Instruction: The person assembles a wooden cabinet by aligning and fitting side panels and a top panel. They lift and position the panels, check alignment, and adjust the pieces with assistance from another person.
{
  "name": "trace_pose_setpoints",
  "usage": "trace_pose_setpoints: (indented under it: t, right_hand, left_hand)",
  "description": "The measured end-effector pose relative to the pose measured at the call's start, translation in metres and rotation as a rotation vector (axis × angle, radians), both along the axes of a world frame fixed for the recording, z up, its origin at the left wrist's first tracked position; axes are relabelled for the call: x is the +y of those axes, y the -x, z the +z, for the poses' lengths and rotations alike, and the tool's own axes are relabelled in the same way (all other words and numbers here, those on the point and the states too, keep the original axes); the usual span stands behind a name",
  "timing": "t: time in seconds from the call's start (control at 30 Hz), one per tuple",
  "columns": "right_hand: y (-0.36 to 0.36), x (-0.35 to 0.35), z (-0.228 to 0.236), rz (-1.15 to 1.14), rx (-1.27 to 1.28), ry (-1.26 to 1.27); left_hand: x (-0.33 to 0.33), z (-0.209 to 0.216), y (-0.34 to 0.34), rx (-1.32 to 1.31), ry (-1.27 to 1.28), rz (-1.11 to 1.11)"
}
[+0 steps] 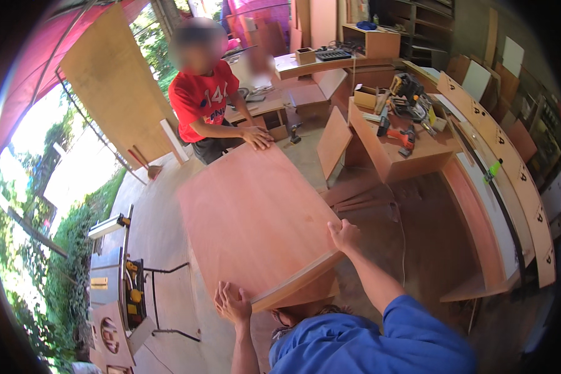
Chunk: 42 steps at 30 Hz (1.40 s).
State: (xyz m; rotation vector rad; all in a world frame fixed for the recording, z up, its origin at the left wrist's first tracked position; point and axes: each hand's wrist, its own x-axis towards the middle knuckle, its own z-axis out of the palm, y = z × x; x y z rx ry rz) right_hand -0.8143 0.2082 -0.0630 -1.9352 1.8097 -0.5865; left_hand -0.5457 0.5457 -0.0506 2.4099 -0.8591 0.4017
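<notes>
A wide reddish plywood panel (252, 212) lies level in front of me, with a thicker strip along its near edge. My left hand (232, 303) grips its near left corner, fingers curled over the top. At the near right corner my right hand (345, 237) is closed on the edge, thumb on the upper face; its other fingers are partly hidden. Across from me, a person in a red shirt (202, 96) rests their hands (257, 137) on the far edge. Beneath the near edge another wooden surface (305, 293) shows; how it joins the panel is hidden.
To the right, a wooden cabinet (417, 159) carries an orange drill (404, 138) and other power tools. Long curved boards (511, 156) run along the right side. A table saw (131, 287) stands at left. A loose board (335, 143) leans beyond the panel, and a drill (295, 133) stands behind.
</notes>
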Motion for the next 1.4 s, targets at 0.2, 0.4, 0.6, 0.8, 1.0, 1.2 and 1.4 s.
trace_pose_setpoints:
  t: [0.2, 0.4, 0.6, 0.8, 1.0, 1.2, 1.4]
  right_hand:
    - [-0.001, -0.002, -0.007, 0.011, 0.026, 0.005]
    - [-0.001, -0.007, -0.020, 0.014, 0.023, 0.027]
    - [-0.001, -0.003, -0.015, 0.045, 0.000, 0.060]
    - [-0.003, 0.002, -0.004, 0.020, 0.047, 0.029]
    - [-0.008, 0.005, -0.002, 0.023, 0.083, 0.078]
    - [-0.002, 0.001, -0.008, 0.069, 0.107, 0.064]
    - [0.004, -0.005, -0.013, 0.120, 0.083, -0.009]
  left_hand:
    - [0.003, -0.005, -0.005, -0.001, 0.001, -0.010]
    - [0.003, -0.005, -0.006, -0.006, 0.007, -0.011]
    - [0.003, -0.001, -0.004, -0.022, 0.026, 0.012]
    - [0.007, 0.001, -0.006, -0.049, 0.044, 0.000]
    - [0.011, 0.001, -0.009, -0.065, 0.076, 0.044]
    - [0.014, -0.006, -0.007, -0.018, 0.033, 0.027]
    - [0.009, -0.007, -0.011, 0.153, -0.247, 0.078]
